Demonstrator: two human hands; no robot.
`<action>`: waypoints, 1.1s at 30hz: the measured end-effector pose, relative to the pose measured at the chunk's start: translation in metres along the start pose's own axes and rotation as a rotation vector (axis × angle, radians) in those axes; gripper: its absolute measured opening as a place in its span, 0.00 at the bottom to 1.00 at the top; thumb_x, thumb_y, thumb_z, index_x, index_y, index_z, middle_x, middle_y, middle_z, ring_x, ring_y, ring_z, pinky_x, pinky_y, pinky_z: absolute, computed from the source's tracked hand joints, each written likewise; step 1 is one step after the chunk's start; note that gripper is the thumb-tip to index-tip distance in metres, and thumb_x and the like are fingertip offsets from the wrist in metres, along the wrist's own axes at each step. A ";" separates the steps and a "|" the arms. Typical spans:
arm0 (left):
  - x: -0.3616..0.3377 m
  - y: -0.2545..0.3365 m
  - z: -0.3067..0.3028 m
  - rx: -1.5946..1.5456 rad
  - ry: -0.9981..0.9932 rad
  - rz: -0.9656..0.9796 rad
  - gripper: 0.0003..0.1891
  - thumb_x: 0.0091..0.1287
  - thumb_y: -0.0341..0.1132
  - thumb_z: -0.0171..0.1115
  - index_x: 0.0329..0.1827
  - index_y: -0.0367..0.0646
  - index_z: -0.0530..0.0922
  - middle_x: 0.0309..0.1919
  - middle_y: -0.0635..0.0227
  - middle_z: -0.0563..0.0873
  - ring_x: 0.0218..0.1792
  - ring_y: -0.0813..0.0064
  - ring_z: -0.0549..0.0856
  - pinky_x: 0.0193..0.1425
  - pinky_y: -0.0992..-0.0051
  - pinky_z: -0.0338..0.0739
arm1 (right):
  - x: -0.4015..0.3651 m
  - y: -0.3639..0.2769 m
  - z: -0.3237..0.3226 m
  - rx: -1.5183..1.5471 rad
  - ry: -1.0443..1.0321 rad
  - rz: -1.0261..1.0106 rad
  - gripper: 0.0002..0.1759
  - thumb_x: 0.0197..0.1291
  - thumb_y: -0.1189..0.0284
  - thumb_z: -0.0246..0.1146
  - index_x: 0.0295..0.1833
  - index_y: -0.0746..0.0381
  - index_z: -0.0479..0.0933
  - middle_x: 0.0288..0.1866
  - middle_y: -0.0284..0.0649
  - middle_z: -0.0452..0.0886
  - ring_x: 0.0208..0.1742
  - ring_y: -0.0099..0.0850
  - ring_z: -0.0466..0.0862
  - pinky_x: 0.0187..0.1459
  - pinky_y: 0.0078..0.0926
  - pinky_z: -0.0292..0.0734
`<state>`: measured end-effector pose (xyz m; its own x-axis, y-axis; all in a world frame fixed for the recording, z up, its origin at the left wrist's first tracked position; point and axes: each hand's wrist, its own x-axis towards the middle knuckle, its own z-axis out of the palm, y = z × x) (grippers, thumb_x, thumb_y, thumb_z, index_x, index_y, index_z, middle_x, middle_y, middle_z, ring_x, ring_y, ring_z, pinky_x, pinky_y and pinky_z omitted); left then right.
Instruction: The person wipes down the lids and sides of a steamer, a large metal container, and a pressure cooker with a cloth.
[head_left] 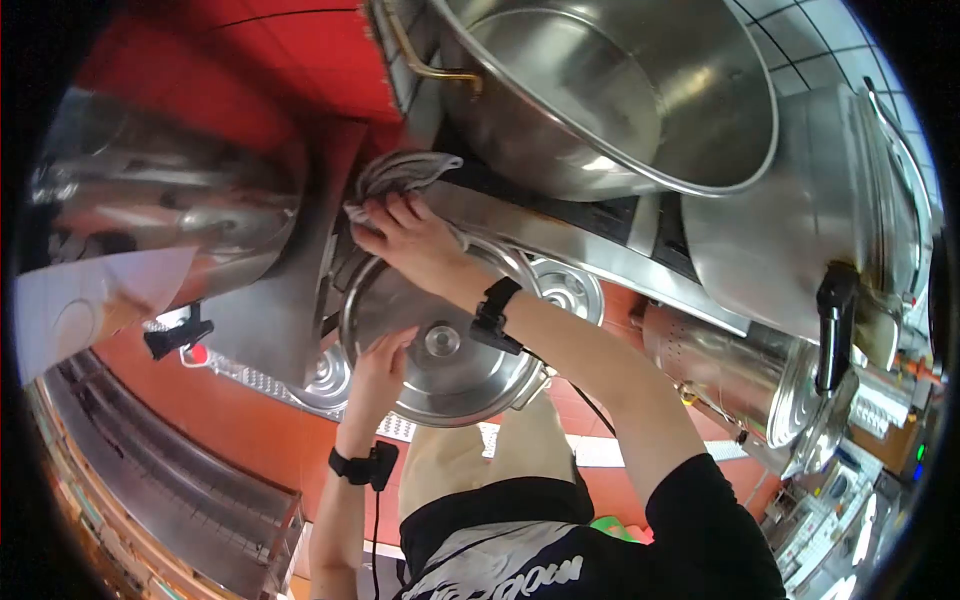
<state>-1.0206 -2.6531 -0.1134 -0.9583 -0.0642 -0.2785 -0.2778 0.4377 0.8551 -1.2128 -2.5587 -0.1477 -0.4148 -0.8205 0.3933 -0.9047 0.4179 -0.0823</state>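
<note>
My right hand (pixel 412 240) presses on a grey cloth (pixel 408 172) at the end of the metal stove edge (pixel 590 246), its fingers bent over the fabric. Below it, my left hand (pixel 378 372) is held by the left side of a round steel lid (pixel 440 385) with a central knob, fingers stretched out and holding nothing. The lid seems to cover a pot in front of my body. Whether the left fingertips touch the lid I cannot tell.
A large open steel pot (pixel 570 90) stands on the stove at the top. Another big pot (pixel 770 210) is on the right, with a black-handled tap or valve (pixel 836 325) beside it. A shiny steel vessel (pixel 180 200) fills the left. Metal shelving (pixel 150 460) is lower left.
</note>
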 end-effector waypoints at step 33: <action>0.089 0.160 -0.050 0.417 0.426 0.549 0.25 0.68 0.18 0.53 0.67 0.48 0.77 0.68 0.55 0.75 0.59 0.60 0.82 0.61 0.69 0.77 | -0.309 0.018 -0.145 0.538 -0.298 0.950 0.45 0.47 0.65 0.72 0.75 0.54 0.66 0.74 0.56 0.69 0.61 0.54 0.82 0.69 0.45 0.73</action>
